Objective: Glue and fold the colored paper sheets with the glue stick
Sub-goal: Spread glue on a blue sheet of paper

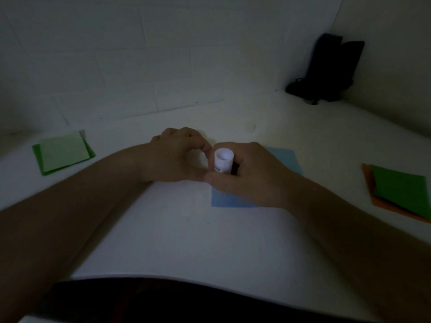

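In the head view, the right hand is gripping the upright glue stick at table centre, over the blue sheet. The left hand, at its 9 o'clock, is curling thumb and finger around the stick's top; whether it is touching is unclear. Green sheets are lying at 9 o'clock. Dim light is risking glue smearing past the paper.
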Available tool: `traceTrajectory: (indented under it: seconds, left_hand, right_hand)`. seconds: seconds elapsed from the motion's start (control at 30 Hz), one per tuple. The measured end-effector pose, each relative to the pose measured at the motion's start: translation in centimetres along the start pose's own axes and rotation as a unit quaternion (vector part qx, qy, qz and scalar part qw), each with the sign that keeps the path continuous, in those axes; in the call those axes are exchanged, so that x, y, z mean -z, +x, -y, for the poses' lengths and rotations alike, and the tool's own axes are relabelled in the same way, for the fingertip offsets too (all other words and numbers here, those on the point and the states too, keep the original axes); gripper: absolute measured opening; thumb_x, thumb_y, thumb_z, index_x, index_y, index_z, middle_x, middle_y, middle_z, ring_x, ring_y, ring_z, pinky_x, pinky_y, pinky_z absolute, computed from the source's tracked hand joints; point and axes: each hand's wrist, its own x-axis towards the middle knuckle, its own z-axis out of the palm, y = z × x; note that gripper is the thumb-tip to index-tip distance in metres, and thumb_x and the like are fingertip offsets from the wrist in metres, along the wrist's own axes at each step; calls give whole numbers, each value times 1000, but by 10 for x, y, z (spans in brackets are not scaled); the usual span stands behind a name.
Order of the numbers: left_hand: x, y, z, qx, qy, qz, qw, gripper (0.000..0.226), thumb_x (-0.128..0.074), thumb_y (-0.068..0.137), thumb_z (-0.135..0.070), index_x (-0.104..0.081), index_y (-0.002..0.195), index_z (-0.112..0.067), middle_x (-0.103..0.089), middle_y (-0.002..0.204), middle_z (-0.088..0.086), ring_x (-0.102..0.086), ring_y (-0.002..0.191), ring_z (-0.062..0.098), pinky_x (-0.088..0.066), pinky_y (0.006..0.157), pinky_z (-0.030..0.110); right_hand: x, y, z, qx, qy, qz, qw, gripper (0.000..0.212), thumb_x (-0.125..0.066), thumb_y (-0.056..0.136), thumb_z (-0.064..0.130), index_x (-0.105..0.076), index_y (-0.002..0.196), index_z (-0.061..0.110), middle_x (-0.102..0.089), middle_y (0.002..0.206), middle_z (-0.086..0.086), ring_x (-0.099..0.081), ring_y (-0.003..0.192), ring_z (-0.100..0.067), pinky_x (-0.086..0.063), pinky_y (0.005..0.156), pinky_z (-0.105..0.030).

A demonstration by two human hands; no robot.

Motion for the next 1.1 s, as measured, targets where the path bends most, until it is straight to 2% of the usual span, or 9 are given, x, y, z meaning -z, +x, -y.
traceTrajectory:
  seconds: [0.13,0.33,0.43,0.47,0.57,0.7,0.83,0.97,1.1]
  left_hand:
    - [-2,2,1,3,13,-16,1000,78,-48,41,-82,-47,115,-57,-42,138,-14,-40,134,24,-35,111,45]
    - [-5,4,5,-16,4,-21,1000,49,-55,43,-95,-42,88,-80,-43,126,-21,-44,128,19,-38,108,44]
    - [-6,4,5,-18,-1,-30,999,57,-55,44,-100,-48,95,-75,-46,129,-21,-43,130,20,-35,113,52]
    - [-6,3,6,-15,-4,-28,999,58,-57,47,-97,-52,98,-70,-46,130,-21,-42,132,20,-33,115,53]
    - [-5,2,5,-10,-5,-29,1000,57,-59,51,-94,-54,101,-66,-46,130,-21,-39,133,20,-30,117,54]
    - [-4,1,4,-3,-6,-25,1000,60,-59,51,-93,-55,104,-64,-44,130,-23,-35,134,19,-28,118,54]
    - [-4,2,3,0,-6,-20,1000,62,-59,51,-93,-56,106,-63,-43,132,-22,-35,135,19,-29,117,54]
    - [-5,3,6,-3,-5,-22,1000,59,-57,49,-94,-53,101,-66,-44,133,-23,-36,133,18,-30,116,52]
    - [-7,6,9,-18,3,-31,999,55,-58,51,-96,-53,99,-69,-47,130,-23,-42,131,19,-33,115,54]
  right_hand:
    - [1,1,2,4,49,33,998,15,-73,90,32,-67,85,19,-70,83,4,-67,80,-6,-49,74,-19]
    - [10,0,-6,-10,18,18,1000,36,-67,85,47,-68,89,11,-70,83,-1,-66,79,-13,-51,72,-25]
    - [18,-2,-9,-11,-19,44,999,25,-66,87,38,-66,84,13,-68,78,-3,-64,72,-16,-50,71,-35]
    - [22,-2,-10,-17,-28,56,998,21,-64,86,41,-65,81,20,-66,76,0,-63,70,-16,-50,71,-37]
    - [38,-5,-11,-59,-50,89,993,17,-59,80,50,-57,74,34,-60,69,11,-58,64,-7,-49,65,-31]
    - [52,-10,-14,-59,-73,82,992,23,-71,86,27,-55,70,23,-61,67,3,-58,61,-9,-47,61,-27]
    - [44,-4,-13,-36,-25,23,999,17,-65,81,35,-56,70,27,-61,68,4,-58,62,-9,-46,59,-18]
    - [28,-2,-9,1,-36,60,998,31,-60,83,47,-66,86,16,-66,81,5,-64,76,-12,-52,71,-29]
    - [27,-3,-9,-1,-39,82,996,23,-62,86,42,-66,85,19,-67,80,2,-64,75,-14,-51,73,-34]
